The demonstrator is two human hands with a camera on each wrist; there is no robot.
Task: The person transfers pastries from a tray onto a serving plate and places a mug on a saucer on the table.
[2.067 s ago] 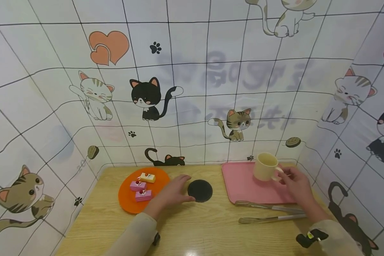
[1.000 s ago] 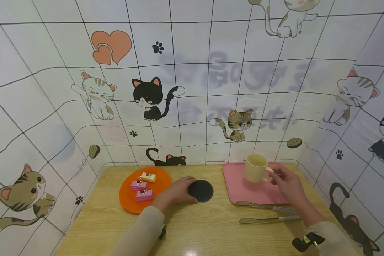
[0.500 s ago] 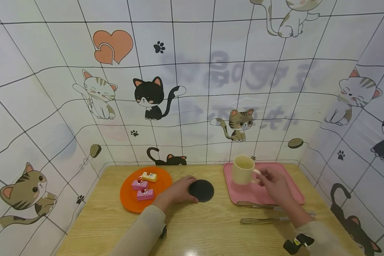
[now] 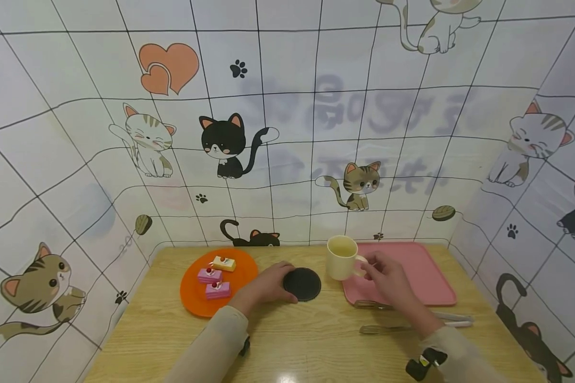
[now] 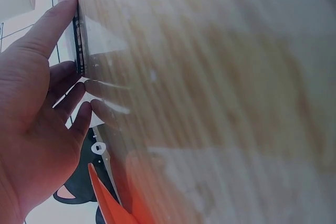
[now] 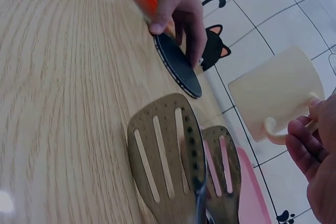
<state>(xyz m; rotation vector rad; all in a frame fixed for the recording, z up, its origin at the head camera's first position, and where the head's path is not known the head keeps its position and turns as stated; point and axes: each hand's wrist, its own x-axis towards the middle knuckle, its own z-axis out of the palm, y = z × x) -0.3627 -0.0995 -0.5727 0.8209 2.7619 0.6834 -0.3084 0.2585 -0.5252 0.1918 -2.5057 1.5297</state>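
Note:
A round black coaster (image 4: 302, 284) lies on the wooden table. My left hand (image 4: 265, 287) holds its left edge between thumb and fingers, the thumb at the near side. My right hand (image 4: 388, 276) pinches the handle of a cream mug (image 4: 341, 260), which is upright and raised. In the head view the mug overlaps the left edge of the pink tray (image 4: 424, 276), a little right of the coaster. From the right wrist view, the mug (image 6: 275, 93) hangs in the air with the fingers (image 6: 303, 142) at its handle.
An orange plate (image 4: 191, 295) with three toy cake slices (image 4: 218, 290) stands left of my left hand. Two slotted turners (image 4: 380, 330) lie before the tray, partly under my right forearm. A cat-printed cloth wall (image 4: 287, 159) closes off the table's back.
My right hand has carried the mug left, from over the tray towards the coaster. My left hand moved slightly right and took hold of the coaster's edge, then stayed still.

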